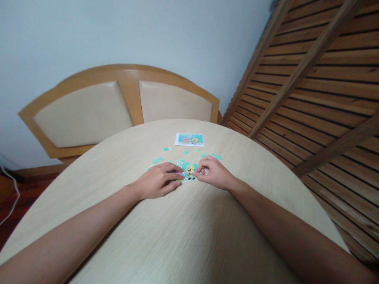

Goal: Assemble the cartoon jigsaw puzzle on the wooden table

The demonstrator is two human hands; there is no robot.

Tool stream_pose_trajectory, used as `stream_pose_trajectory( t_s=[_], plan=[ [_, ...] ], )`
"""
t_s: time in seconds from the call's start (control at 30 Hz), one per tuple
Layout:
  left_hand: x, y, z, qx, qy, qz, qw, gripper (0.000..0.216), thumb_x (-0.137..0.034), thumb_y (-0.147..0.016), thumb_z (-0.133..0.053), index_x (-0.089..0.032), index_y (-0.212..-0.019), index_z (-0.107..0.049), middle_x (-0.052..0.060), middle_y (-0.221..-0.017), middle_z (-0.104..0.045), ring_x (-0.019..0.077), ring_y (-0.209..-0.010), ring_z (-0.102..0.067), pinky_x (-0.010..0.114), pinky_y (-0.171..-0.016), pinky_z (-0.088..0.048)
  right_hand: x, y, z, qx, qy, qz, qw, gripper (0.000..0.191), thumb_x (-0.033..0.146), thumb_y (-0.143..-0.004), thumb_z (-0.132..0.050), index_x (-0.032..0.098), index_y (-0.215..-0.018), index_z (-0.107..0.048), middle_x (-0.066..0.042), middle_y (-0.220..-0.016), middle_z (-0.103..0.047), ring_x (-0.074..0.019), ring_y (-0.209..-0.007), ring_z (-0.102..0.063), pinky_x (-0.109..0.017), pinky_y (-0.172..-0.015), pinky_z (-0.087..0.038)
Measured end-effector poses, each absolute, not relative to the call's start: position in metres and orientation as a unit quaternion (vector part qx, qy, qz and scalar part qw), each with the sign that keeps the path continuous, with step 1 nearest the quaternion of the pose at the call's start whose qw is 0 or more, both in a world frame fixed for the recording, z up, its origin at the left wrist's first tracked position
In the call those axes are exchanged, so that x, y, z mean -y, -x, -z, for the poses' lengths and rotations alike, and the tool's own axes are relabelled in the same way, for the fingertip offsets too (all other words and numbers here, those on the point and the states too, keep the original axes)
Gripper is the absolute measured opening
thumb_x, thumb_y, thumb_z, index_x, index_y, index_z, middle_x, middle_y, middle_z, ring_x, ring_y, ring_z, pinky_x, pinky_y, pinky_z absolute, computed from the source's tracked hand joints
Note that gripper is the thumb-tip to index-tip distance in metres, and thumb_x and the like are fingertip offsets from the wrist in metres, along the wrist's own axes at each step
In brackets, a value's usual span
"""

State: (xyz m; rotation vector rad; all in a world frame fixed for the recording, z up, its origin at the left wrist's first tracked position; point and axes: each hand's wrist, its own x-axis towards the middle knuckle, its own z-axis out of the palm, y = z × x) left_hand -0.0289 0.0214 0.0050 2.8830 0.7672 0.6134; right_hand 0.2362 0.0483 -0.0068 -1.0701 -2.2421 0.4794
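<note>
A partly joined jigsaw puzzle [190, 169] with cartoon figures on a turquoise ground lies flat on the round table. My left hand [160, 178] rests over its left side, palm down with the fingers spread, and covers part of the picture. At the puzzle's right edge, beside the yellow figure, my right hand [209, 172] has thumb and forefinger pinched together on what looks like a puzzle piece, mostly hidden by the fingertips. Loose turquoise puzzle pieces [216, 156] lie just beyond the right hand, and several more pieces [158, 160] are scattered beyond the left.
A small printed picture sheet [190, 139] with the same cartoon figures lies farther back on the pale wooden table [171, 236]. Behind the table stands a padded wooden headboard [128, 86]. A slatted wooden panel [314, 79] rises on the right.
</note>
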Motion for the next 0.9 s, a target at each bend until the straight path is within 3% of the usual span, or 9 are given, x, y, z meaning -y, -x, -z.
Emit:
stream_pose_trajectory(
  t_s=[0.53, 0.77, 0.9],
  plan=[
    [-0.021, 0.029, -0.005, -0.255, -0.947, -0.191, 0.049, 0.027, -0.033, -0.101, -0.052, -0.021, -0.117, -0.07, 0.01, -0.123, -0.066, 0.0241, -0.111, -0.063, 0.04, -0.098, -0.051, -0.048, -0.236, 0.006, 0.848, 0.398, -0.178, 0.3, 0.014, 0.024, -0.078, -0.076, 0.022, -0.068, -0.067, 0.002, -0.066, -0.063, -0.0182, -0.078, -0.058, -0.032, -0.078, -0.043],
    [-0.021, 0.029, -0.006, -0.242, -0.948, -0.196, 0.056, 0.027, -0.032, -0.101, -0.051, -0.022, -0.118, -0.069, 0.01, -0.123, -0.066, 0.0237, -0.112, -0.063, 0.04, -0.098, -0.052, -0.064, -0.246, 0.013, 0.695, 0.509, -0.174, 0.477, 0.017, 0.034, -0.089, -0.059, 0.02, -0.087, -0.067, -0.004, -0.083, -0.071, -0.0205, -0.08, -0.065, -0.034, -0.078, -0.05],
    [-0.021, 0.029, -0.006, -0.229, -0.951, -0.2, 0.061, 0.026, -0.031, -0.101, -0.051, -0.021, -0.117, -0.069, 0.011, -0.122, -0.067, 0.0237, -0.112, -0.063, 0.04, -0.098, -0.053, -0.074, -0.253, 0.022, 0.653, 0.552, -0.141, 0.499, 0.019, 0.023, -0.087, -0.051, 0.02, -0.097, -0.066, -0.008, -0.096, -0.073, -0.0232, -0.092, -0.067, -0.041, -0.089, -0.051]
  ],
)
